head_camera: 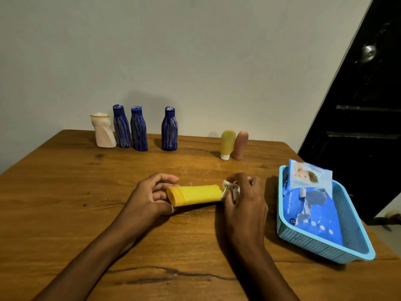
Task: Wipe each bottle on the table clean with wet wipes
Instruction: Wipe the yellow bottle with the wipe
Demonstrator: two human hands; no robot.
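A yellow bottle (195, 195) lies on its side in the middle of the wooden table (86, 192). My left hand (149, 198) grips its capped left end. My right hand (245, 198) pinches a crumpled white wet wipe (230, 190) against the bottle's right end. Along the table's far edge stand a white bottle (104, 132), three blue bottles (121, 127) (138, 130) (169, 130), a small yellow tube (227, 144) and a pink tube (240, 144).
A light blue plastic basket (355, 253) sits at the right edge of the table and holds a blue pack of baby wet wipes (310, 203). A black door (358, 105) stands behind it on the right. A pale wall runs behind the table.
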